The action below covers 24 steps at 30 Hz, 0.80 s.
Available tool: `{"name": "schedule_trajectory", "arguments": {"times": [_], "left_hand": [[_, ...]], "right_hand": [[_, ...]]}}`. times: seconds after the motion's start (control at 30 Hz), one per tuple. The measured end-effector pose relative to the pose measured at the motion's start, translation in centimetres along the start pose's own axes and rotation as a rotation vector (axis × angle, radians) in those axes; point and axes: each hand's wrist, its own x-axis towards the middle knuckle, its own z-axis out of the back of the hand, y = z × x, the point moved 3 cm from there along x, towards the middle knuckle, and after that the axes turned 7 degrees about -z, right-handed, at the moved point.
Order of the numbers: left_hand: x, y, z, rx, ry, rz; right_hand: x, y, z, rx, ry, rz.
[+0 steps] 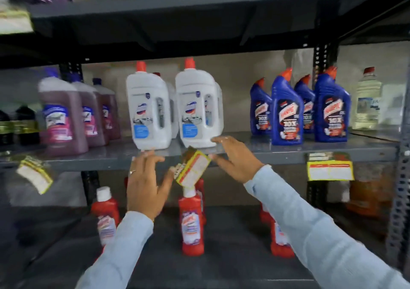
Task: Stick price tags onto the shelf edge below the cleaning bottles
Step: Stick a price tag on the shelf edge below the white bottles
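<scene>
A yellow-edged price tag point(193, 169) hangs tilted at the grey shelf edge point(266, 158), below two white cleaning bottles point(197, 106). My left hand point(144, 182) is just left of it, fingers spread over the shelf edge and thumb touching the tag's lower left end. My right hand point(237, 157) is just right of it, fingers spread, with the thumb at the tag's upper right corner. Neither hand grips the tag. A second tag point(330, 170) sits on the edge under the blue bottles point(287, 111). A third tag point(35, 174) hangs crooked under the pink bottles point(62, 115).
Red bottles point(192, 220) stand on the lower shelf under my hands. A clear bottle point(366, 102) stands at the far right beside a perforated upright point(399, 200). Dark bottles point(24, 124) are at the far left. Another shelf point(199, 6) carries purple packs overhead.
</scene>
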Motion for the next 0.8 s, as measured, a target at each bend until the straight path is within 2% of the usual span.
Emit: {"name": "schedule_trajectory", "arguments": {"times": [0.1,0.23,0.37,0.57,0.7,0.8], "left_hand": [[-0.2,4.2,0.2,0.022,0.203,0.108],[0.9,4.9,-1.7,0.068,0.371,0.039],[1.9,3.7,-3.0,0.007,0.340,0.130],[1.9,3.6,-3.0,-0.033,0.286,0.158],[2.0,3.7,-2.4,-0.026,0.284,0.152],[1.4,4.2,-2.3,-0.039,0.271,0.083]], "right_hand": [[2.8,2.7,-2.4,-0.111,0.092,-0.097],[4.8,4.6,-3.7,-0.354,0.086,-0.157],[5.1,5.5,-3.9,-0.515,0.038,-0.157],[6.0,6.3,-3.5,-0.531,0.055,-0.180],[5.6,6.1,-3.2,-0.488,0.124,-0.188],[4.2,4.6,-2.9,-0.317,0.213,-0.239]]}}
